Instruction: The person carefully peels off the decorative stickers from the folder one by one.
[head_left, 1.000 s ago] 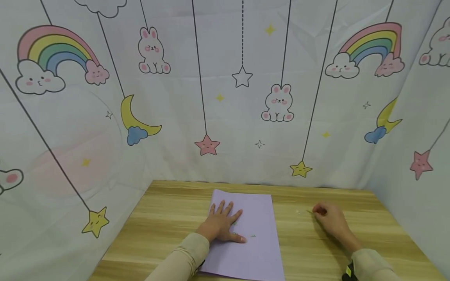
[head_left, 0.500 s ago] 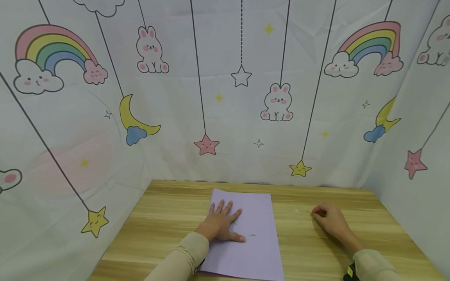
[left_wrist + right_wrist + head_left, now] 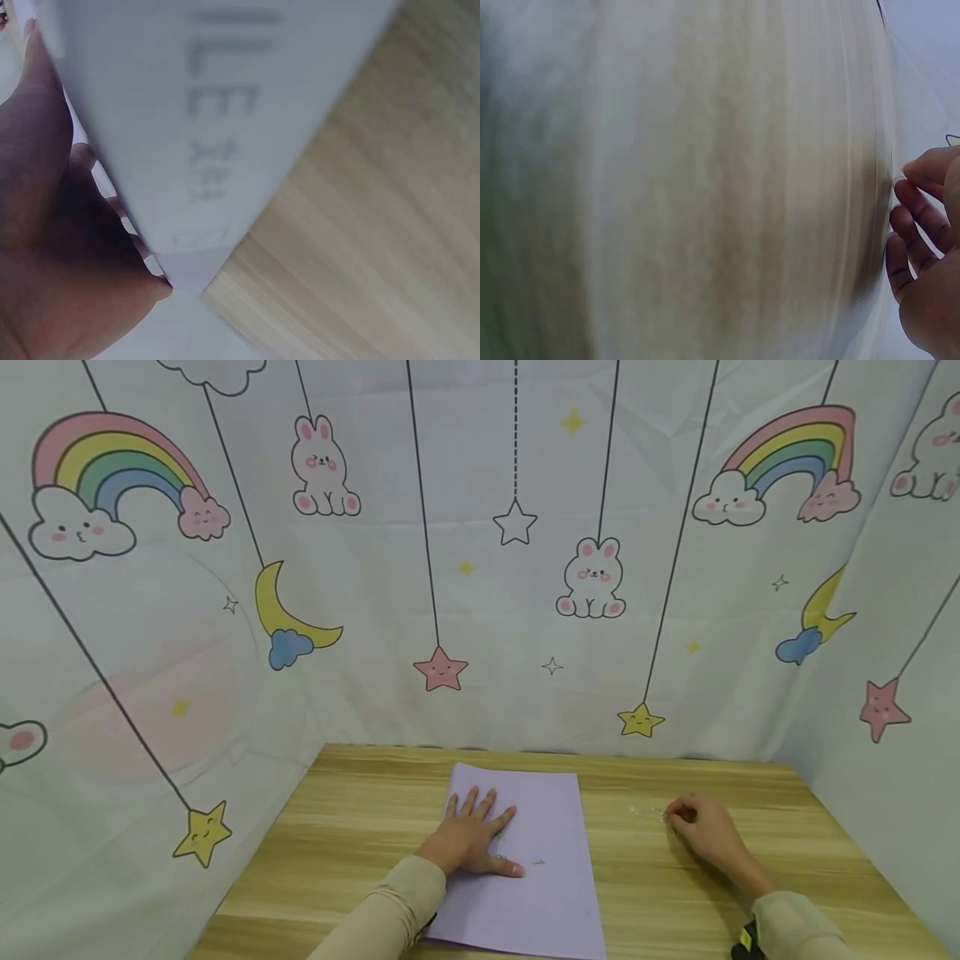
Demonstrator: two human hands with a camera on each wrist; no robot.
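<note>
A purple file folder (image 3: 540, 902) lies flat on the table, with printed lettering on its spine (image 3: 214, 135) in the left wrist view. Small green marks (image 3: 537, 862) show on its cover; whether they are printed or loose is unclear. My left hand (image 3: 471, 839) rests on the cover with its fingers spread. To the right of the folder, my right hand (image 3: 701, 831) pinches a tiny shiny piece (image 3: 663, 814) between thumb and fingertips, low over the tabletop. Its kind is too small to tell. Just left of it, clear specks (image 3: 636, 811) glint on the wood.
The wood-grain table (image 3: 345, 827) meets a white cloth backdrop (image 3: 495, 710) at its far edge. Printed rabbits, stars and rainbows cover the cloth, which also encloses the left and right sides.
Both hands stay nearly in place. The thin piece at my right fingertips pointed out to the left earlier; now it shows as small glints close to the fingertips.
</note>
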